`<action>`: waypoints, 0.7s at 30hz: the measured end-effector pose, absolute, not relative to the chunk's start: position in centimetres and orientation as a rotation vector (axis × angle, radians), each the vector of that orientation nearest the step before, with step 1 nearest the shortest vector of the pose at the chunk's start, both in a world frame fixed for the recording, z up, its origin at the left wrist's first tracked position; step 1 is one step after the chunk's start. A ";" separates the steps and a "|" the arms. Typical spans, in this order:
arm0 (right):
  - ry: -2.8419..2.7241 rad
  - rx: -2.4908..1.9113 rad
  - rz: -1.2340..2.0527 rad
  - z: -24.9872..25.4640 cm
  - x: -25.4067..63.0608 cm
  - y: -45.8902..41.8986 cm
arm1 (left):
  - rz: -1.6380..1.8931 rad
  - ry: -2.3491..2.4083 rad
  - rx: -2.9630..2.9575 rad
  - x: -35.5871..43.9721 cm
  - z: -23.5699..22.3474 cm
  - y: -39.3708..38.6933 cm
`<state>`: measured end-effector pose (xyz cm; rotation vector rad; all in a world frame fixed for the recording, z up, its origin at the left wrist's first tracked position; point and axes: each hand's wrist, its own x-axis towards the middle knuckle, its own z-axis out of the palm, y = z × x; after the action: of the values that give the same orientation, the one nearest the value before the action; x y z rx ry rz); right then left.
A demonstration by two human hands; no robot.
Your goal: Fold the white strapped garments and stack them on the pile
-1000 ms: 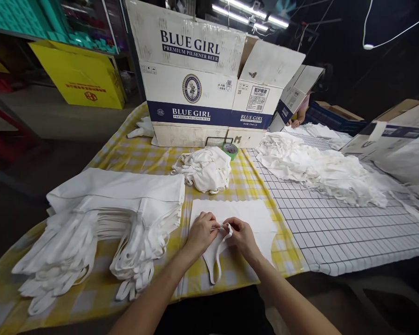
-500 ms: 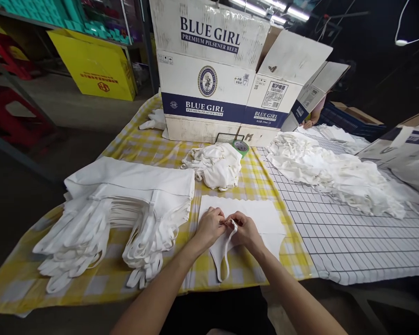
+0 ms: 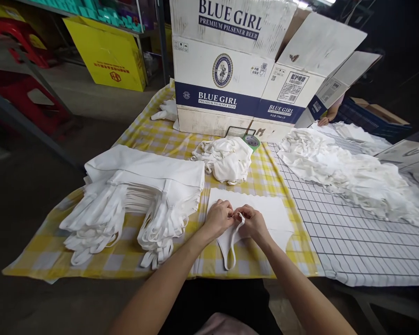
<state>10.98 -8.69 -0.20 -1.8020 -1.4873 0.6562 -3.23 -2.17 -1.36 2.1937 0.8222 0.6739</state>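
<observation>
A white strappy top lies flat on the yellow checked cloth in front of me, its scalloped edge away from me. Over it, my left hand and my right hand meet with fingertips pinched together. Between them is the end of a thin white strap, which loops down toward me. What exactly the left fingertips grip is too small to make out. To the left sits a thick stack of similar white tops, straps hanging toward the near side. A crumpled heap of white pieces rests just beyond my hands.
A tall Blue Girl beer carton stands at the back, with a roll of green tape before it. On the right, white fabric is piled on a grid-lined cloth. Another person's hand shows behind it.
The camera has tilted, so everything sits higher and further right in view. Both hands keep the same pinch over the strap, with hardly any visible movement.
</observation>
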 end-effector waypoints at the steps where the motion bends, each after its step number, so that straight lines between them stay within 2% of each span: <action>1: -1.502 -1.814 0.642 -0.2 11.1 -8.7 | 0.673 0.822 2.194 -3.2 -1.4 -2.2; 5: -1.558 -1.847 0.602 0.4 11.4 -8.8 | 0.668 0.824 2.182 -3.1 -1.5 -2.2; 10: -1.775 -1.923 0.336 1.3 11.2 -9.6 | 0.663 0.824 2.160 -3.1 -1.4 -2.2; 13: -1.783 -1.913 0.302 1.4 10.9 -10.5 | 0.649 0.821 2.154 -3.2 -1.2 -2.2; 21: -0.938 -1.498 1.064 0.9 9.3 -12.6 | 0.490 0.641 2.223 -4.3 -0.2 -1.3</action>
<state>9.28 -12.64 0.91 -1.4975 -0.9379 1.0643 -4.28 -1.34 -0.20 2.2228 0.6407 0.4901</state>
